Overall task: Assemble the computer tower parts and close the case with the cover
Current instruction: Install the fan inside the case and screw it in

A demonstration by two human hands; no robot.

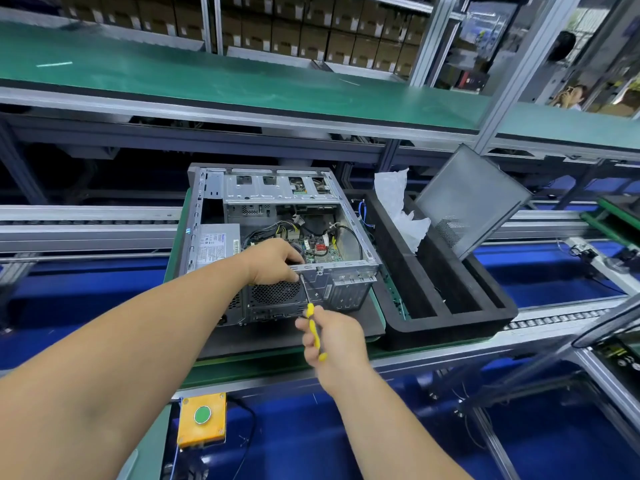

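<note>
Open computer tower case being worked on at a conveyor station

The case is being supported on a flat pallet, with a black foam tray lying just to its right. A grey metal side cover is being propped tilted in the tray's far right end, beside crumpled white plastic wrap. A yellow-handled screwdriver is being held against the case's near rim. A yellow button box is sitting before the pallet, lower left.
</note>
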